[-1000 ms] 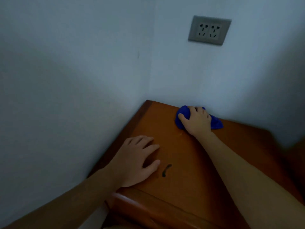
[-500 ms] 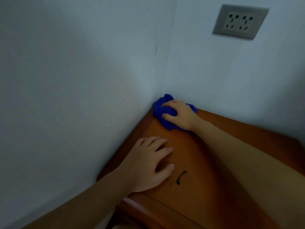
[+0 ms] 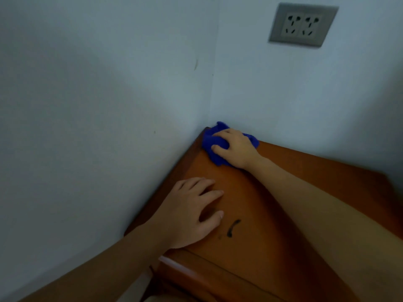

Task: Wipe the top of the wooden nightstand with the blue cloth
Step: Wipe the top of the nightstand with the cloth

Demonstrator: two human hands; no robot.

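Fingers point(image 3: 220, 147) of the right hand point(image 3: 236, 150) curled over and gripped the blue cloth point(image 3: 210, 139) — bunched in the far corner of the wooden nightstand point(image 3: 250, 205), touching both walls. The left hand point(image 3: 192, 212) lay flat near the front edge, fingers spread — beside a dark mark point(image 3: 233, 228).

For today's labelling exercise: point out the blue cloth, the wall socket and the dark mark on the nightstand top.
blue cloth point(image 3: 210, 140): head view, bunched fabric left of the fingers.
wall socket point(image 3: 303, 25): head view, middle of the grey plate.
dark mark point(image 3: 233, 228): head view, middle of the curved streak.
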